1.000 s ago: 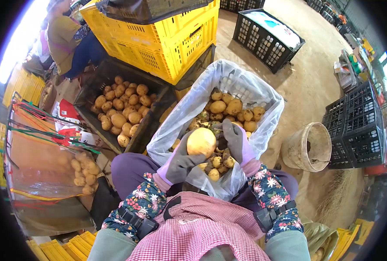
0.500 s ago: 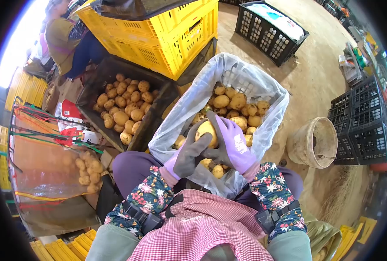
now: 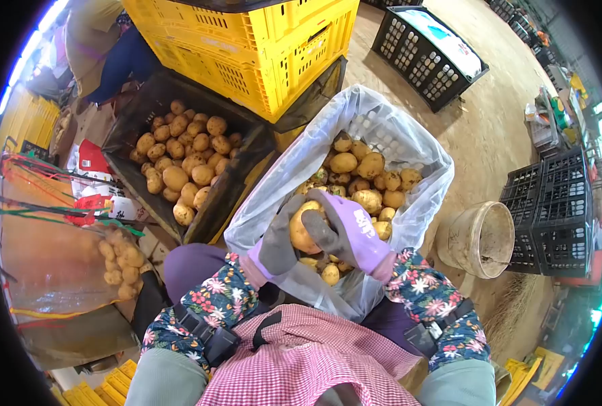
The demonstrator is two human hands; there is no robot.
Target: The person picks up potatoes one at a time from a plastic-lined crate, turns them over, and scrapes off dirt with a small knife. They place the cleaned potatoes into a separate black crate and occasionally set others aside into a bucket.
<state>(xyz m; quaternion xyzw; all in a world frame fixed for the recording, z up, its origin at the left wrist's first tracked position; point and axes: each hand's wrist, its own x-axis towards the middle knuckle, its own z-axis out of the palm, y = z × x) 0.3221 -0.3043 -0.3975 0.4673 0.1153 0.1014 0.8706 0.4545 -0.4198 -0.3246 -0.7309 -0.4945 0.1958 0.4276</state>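
A large potato [image 3: 301,231] is held between my two gloved hands, above a crate lined with clear plastic [image 3: 426,145]. My left hand [image 3: 275,245], in a grey and purple glove, wraps the potato's left side. My right hand [image 3: 347,230], gloved the same way, closes on its right side, with the thumb across its front. Some fingertips are hidden behind the potato. Below and beyond the hands, several soil-marked potatoes [image 3: 371,165] lie inside the liner.
A dark-lined crate [image 3: 121,132] of potatoes stands at left, beside stacked yellow crates [image 3: 247,57]. A dirty white bucket [image 3: 460,240] and black crates [image 3: 565,216] are at right. Another black crate [image 3: 419,61] stands at the back. A person [image 3: 101,47] sits at upper left.
The potato has shifted slightly left and down with both hands, and its turn in the grip looks different. My view has tilted and moved a little; both hands still hold it.
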